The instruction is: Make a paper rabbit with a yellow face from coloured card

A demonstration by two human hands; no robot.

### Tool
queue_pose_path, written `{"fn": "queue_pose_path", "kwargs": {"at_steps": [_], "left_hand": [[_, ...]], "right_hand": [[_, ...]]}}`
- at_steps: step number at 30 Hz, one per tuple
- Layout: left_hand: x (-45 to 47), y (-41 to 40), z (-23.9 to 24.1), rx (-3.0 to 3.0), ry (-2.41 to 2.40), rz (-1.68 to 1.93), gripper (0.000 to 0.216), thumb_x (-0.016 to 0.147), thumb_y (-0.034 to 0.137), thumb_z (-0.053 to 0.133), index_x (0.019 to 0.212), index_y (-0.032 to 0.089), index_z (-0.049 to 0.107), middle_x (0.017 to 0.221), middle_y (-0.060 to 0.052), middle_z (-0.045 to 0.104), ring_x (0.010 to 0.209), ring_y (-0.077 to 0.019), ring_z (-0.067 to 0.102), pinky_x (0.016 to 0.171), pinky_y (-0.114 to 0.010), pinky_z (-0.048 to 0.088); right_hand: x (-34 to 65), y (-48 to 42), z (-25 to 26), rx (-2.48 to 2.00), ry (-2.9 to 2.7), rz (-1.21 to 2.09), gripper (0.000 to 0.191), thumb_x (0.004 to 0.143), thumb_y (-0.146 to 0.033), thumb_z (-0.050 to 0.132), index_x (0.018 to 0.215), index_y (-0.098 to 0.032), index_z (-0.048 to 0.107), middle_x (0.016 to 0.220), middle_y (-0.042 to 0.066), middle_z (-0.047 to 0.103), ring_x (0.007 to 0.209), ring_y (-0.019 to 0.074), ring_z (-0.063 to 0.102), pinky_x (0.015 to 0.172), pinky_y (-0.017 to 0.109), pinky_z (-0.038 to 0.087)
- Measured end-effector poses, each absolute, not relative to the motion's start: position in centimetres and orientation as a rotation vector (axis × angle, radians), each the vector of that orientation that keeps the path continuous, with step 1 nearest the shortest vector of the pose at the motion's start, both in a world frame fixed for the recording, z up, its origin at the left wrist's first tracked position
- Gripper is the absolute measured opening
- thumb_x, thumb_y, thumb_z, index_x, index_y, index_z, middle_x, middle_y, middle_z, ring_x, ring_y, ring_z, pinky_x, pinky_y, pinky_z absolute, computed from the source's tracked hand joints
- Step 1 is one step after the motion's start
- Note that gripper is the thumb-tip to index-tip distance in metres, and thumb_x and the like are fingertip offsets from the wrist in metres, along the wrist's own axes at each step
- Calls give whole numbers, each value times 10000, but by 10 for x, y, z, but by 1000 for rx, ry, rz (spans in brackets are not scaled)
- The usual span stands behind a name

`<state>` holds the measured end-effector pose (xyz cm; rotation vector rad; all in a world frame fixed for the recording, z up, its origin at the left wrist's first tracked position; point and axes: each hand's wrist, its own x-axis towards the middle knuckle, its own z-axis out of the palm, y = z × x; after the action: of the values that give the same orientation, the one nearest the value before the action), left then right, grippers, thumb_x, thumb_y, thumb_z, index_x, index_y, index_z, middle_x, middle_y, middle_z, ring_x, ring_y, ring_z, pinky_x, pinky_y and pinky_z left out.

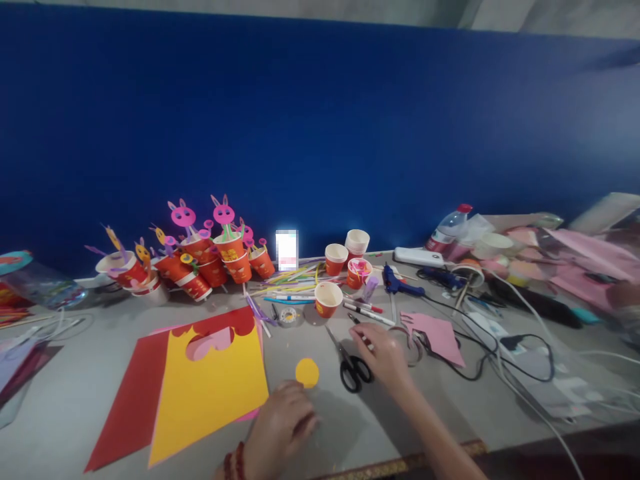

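My left hand (285, 423), a dark red bracelet at its wrist, rests low on the table with loosely curled fingers and no object visible in it. Just beyond its knuckles lies a yellow paper circle (307, 373). My right hand (383, 353) is closed around a marker (369, 344), which the fingers partly cover. Beside it, on its left, lie scissors with black handles (350, 375), blades pointing away from me. Yellow sheets (215, 393) and red sheets (127, 400) of paper overlap on the left, with pink cut-outs (210, 343) on top.
Decorated red cups (235, 267) stand back left; plain paper cups (329, 300) are in the middle. Pipe cleaners (290, 280), markers (370, 313) and a tape roll (289, 317) lie nearby. A blue glue gun (400, 283), its cable, pink paper (437, 337) and a bottle (450, 230) are at right.
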<state>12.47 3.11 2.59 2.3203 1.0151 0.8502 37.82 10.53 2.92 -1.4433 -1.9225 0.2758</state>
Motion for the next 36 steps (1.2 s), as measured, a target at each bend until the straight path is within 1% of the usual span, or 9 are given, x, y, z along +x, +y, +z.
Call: {"fn": "queue_pose_path", "kwargs": {"at_steps": [3, 8, 13, 16, 19, 22, 24, 29, 36], "left_hand": [[112, 44, 26, 2249, 1189, 839, 163, 970, 276, 475, 989, 233, 631, 918, -36, 705, 857, -180, 654, 790, -294, 528], [105, 75, 46, 2149, 1270, 972, 138, 945, 270, 512, 982, 218, 634, 986, -44, 694, 944, -186, 648, 837, -288, 516], [91, 96, 64, 2056, 1485, 1108, 370, 966, 360, 461, 645, 193, 538, 608, 18, 552, 595, -138, 549, 604, -236, 450], [80, 98, 61, 2002, 1550, 1115, 313, 978, 361, 429, 762, 190, 579, 597, 36, 534, 545, -129, 517, 545, -223, 419], [78, 92, 51, 2081, 1502, 1021, 216, 968, 278, 426, 1066, 191, 597, 800, -7, 636, 690, -151, 609, 641, -248, 499], [86, 79, 38, 2375, 1306, 819, 267, 933, 182, 458, 1157, 207, 601, 1129, -83, 645, 1039, -211, 606, 922, -361, 506], [94, 70, 30, 2531, 1229, 663, 355, 906, 164, 512, 1254, 211, 565, 1244, -93, 612, 1148, -242, 549, 1007, -420, 468], [106, 55, 19, 2709, 1198, 429, 460, 855, 163, 627, 1302, 207, 533, 1291, -65, 605, 1172, -264, 509, 1027, -452, 456], [105, 51, 11, 2742, 1194, 495, 430, 866, 198, 638, 1283, 238, 543, 1293, -49, 605, 1154, -243, 521, 1009, -432, 464]], "right_hand": [[397, 121, 25, -1592, -1969, 228, 271, 918, -326, 464, 921, -204, 706, 945, 97, 741, 894, 290, 683, 781, 394, 537], [403, 133, 22, -1641, -1965, 146, 281, 900, -297, 461, 996, -186, 701, 1021, 115, 732, 896, 288, 681, 770, 390, 534], [406, 134, 21, -1608, -1973, 170, 268, 896, -293, 467, 982, -192, 700, 966, 103, 739, 860, 274, 686, 742, 370, 542], [405, 129, 20, -1573, -1967, 219, 265, 906, -301, 463, 968, -204, 702, 948, 91, 741, 840, 261, 690, 730, 357, 546], [397, 123, 19, -1489, -1999, 320, 252, 908, -302, 471, 934, -213, 706, 920, 84, 742, 836, 259, 687, 754, 363, 540], [390, 117, 19, -1448, -2034, 359, 240, 906, -301, 481, 918, -214, 704, 904, 80, 741, 848, 257, 685, 764, 360, 535], [390, 115, 17, -1458, -2026, 344, 243, 908, -299, 475, 915, -213, 702, 914, 83, 741, 852, 254, 686, 763, 356, 535], [411, 114, 14, -1612, -1981, 144, 291, 915, -294, 435, 946, -186, 704, 965, 119, 736, 899, 297, 669, 802, 411, 516], [417, 119, 14, -1817, -2084, -48, 244, 893, -244, 494, 998, -168, 700, 990, 128, 715, 922, 311, 642, 792, 399, 486]]}}
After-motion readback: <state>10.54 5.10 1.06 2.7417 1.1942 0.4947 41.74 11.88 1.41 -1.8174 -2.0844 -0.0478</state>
